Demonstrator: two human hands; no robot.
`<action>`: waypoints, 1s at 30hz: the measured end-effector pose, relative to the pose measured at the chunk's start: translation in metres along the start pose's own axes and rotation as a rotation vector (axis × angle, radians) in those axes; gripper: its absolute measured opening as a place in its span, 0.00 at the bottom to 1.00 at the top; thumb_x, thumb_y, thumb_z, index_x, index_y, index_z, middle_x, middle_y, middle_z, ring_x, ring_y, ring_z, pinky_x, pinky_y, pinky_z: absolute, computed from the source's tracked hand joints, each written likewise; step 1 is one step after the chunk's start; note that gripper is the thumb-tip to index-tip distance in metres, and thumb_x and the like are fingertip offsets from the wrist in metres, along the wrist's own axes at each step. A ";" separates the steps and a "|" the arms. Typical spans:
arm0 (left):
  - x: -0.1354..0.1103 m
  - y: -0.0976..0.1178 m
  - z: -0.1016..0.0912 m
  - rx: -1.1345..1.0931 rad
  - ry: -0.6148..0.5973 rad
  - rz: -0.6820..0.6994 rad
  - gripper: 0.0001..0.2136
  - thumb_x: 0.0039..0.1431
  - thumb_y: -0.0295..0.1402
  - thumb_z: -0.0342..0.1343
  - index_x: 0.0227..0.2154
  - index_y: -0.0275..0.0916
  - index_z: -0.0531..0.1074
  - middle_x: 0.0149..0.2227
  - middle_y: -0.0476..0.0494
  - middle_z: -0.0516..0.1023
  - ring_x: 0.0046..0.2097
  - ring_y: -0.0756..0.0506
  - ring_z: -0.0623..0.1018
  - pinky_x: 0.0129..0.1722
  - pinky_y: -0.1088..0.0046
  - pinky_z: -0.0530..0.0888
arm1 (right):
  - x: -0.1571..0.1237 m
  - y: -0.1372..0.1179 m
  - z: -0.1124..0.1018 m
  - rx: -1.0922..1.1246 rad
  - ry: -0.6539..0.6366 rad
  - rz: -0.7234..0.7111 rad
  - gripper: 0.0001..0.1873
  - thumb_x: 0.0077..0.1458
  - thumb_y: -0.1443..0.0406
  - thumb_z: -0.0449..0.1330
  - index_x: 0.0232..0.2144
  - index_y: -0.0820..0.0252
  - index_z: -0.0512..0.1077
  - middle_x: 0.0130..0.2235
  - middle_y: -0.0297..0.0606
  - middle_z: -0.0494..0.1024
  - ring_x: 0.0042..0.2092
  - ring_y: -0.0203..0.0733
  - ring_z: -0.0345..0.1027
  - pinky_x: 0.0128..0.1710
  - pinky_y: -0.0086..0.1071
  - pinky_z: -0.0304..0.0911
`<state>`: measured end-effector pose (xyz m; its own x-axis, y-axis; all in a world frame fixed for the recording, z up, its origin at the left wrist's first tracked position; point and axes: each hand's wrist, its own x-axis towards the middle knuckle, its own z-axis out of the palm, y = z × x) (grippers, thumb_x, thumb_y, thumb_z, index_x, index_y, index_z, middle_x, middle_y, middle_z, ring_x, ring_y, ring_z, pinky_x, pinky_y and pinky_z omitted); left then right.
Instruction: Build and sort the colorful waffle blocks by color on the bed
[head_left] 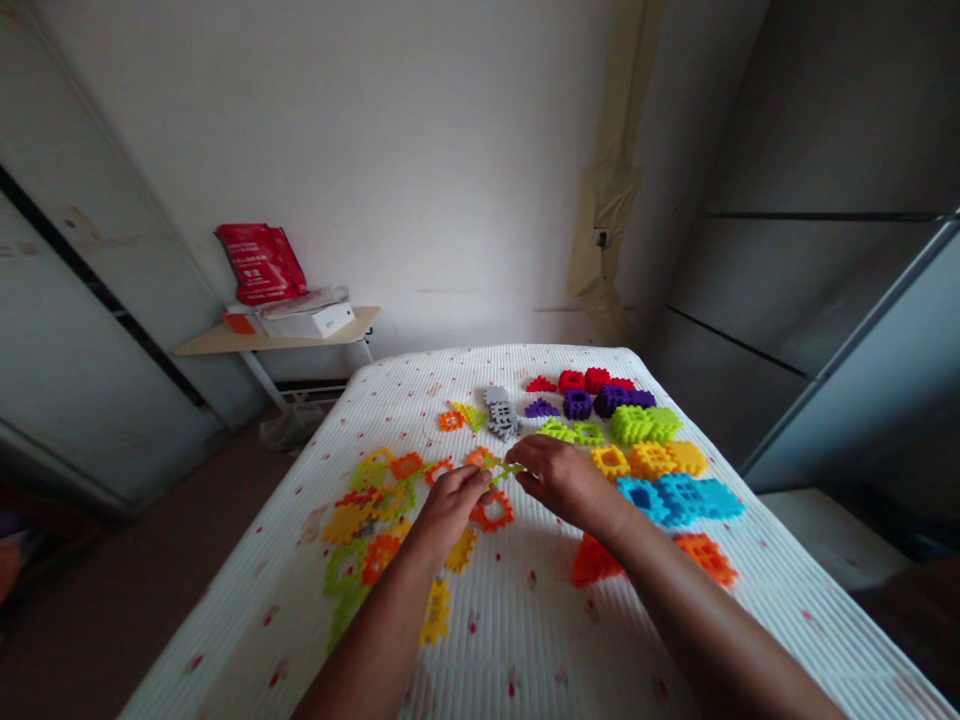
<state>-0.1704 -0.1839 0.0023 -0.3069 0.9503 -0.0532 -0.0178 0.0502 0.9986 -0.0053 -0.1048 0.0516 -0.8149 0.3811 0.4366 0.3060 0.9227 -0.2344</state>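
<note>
Between my two hands is a small lime-green toothed building piece (504,470), seen nearly edge-on. My left hand (454,500) pinches its left end, and my right hand (553,472) grips its right end from above. Just below them lies an orange ring-shaped piece (493,511), with another orange piece (480,457) behind the fingers. A loose spread of yellow, green and orange pieces (375,510) covers the bed's left side, partly hidden by my left forearm. Grey pieces (501,412) are stacked beyond my hands.
Color-sorted rows stand on the right: red (598,380), purple (611,400), green (645,424), yellow (652,459), blue (681,498) and orange (705,558). They lie on a white ribbed bedcover (495,640). A side table (300,343) holds a red package (261,265) and boxes.
</note>
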 end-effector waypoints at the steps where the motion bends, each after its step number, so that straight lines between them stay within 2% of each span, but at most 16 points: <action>1: 0.000 -0.001 0.000 0.013 -0.013 -0.009 0.14 0.48 0.44 0.58 0.25 0.36 0.72 0.26 0.47 0.73 0.31 0.48 0.73 0.33 0.74 0.68 | 0.000 0.000 0.001 -0.016 -0.014 -0.015 0.08 0.53 0.74 0.54 0.34 0.63 0.71 0.32 0.39 0.74 0.36 0.38 0.68 0.35 0.30 0.62; 9: -0.004 -0.006 0.005 0.060 -0.093 -0.031 0.16 0.50 0.46 0.55 0.27 0.36 0.72 0.28 0.46 0.73 0.32 0.48 0.74 0.36 0.73 0.69 | -0.006 0.002 0.001 -0.087 -0.078 -0.074 0.07 0.53 0.75 0.54 0.32 0.62 0.71 0.30 0.37 0.73 0.33 0.36 0.65 0.34 0.29 0.60; 11: -0.006 -0.008 0.004 0.061 -0.051 0.003 0.18 0.49 0.47 0.57 0.33 0.36 0.74 0.30 0.44 0.75 0.35 0.46 0.75 0.37 0.72 0.70 | -0.009 0.015 -0.004 -0.080 -0.057 -0.026 0.08 0.52 0.75 0.54 0.33 0.61 0.71 0.31 0.37 0.73 0.33 0.36 0.66 0.34 0.28 0.60; 14: -0.011 -0.010 -0.002 0.064 0.042 0.023 0.22 0.45 0.48 0.58 0.39 0.36 0.74 0.34 0.42 0.76 0.36 0.45 0.75 0.36 0.71 0.71 | -0.011 0.050 -0.013 -0.104 -0.005 0.146 0.11 0.50 0.75 0.53 0.34 0.61 0.72 0.33 0.39 0.76 0.34 0.37 0.68 0.35 0.28 0.60; 17: -0.017 -0.013 -0.009 0.072 0.088 -0.020 0.22 0.44 0.49 0.57 0.36 0.36 0.75 0.30 0.44 0.76 0.33 0.46 0.75 0.34 0.72 0.71 | -0.008 0.089 -0.016 -0.188 -0.001 0.326 0.12 0.48 0.74 0.54 0.35 0.63 0.73 0.34 0.41 0.77 0.35 0.39 0.69 0.35 0.28 0.59; 20: -0.020 -0.018 -0.013 0.048 0.109 -0.047 0.21 0.44 0.49 0.57 0.34 0.35 0.75 0.28 0.45 0.75 0.33 0.47 0.74 0.34 0.73 0.70 | -0.002 0.113 -0.008 -0.224 -0.033 0.388 0.12 0.47 0.74 0.55 0.35 0.63 0.73 0.33 0.41 0.77 0.33 0.39 0.69 0.33 0.27 0.58; 25: -0.018 -0.025 -0.014 0.038 0.112 -0.062 0.20 0.45 0.48 0.57 0.34 0.36 0.74 0.28 0.46 0.75 0.32 0.48 0.73 0.33 0.75 0.69 | 0.004 0.123 0.009 -0.231 -0.078 0.401 0.12 0.46 0.74 0.55 0.34 0.64 0.74 0.31 0.40 0.77 0.31 0.38 0.69 0.32 0.26 0.57; 30: -0.015 -0.031 -0.016 0.039 0.093 -0.059 0.19 0.46 0.48 0.57 0.33 0.36 0.74 0.27 0.46 0.74 0.31 0.49 0.72 0.32 0.76 0.68 | 0.004 0.127 0.016 -0.237 -0.110 0.421 0.15 0.45 0.75 0.54 0.36 0.64 0.75 0.32 0.41 0.78 0.33 0.39 0.70 0.34 0.26 0.58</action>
<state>-0.1805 -0.2042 -0.0276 -0.3933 0.9128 -0.1099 -0.0019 0.1187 0.9929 0.0222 0.0132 0.0099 -0.6398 0.7269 0.2495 0.7128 0.6826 -0.1609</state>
